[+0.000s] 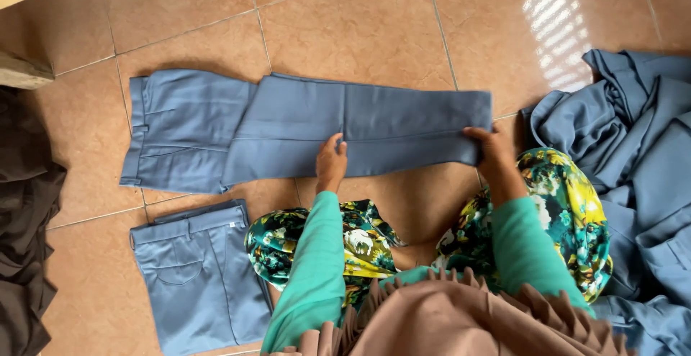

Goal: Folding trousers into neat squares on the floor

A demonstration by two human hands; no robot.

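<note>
Head view, nearest me: a folded pair of trousers (198, 277) already lies on the floor (360, 25). Beyond it, my left hand (331, 163) presses flat, open, on the blue-grey trousers (302, 129) mid-leg; my right hand (489, 151) seems to pinch the hem end closed. Legs are laid together, lengthwise folds remain. A heap of blue-grey cloth (633, 147) waits rightward.

Floor (360, 25): glossy tan tiles, pale grout lines. Lying on it: blue-grey trousers (288, 129) spread flat lengthwise; folded trousers (198, 277) of the same colour just below them; heap of blue-grey cloth (640, 147) at right; dark brown cloth (21, 219) at left edge.
</note>
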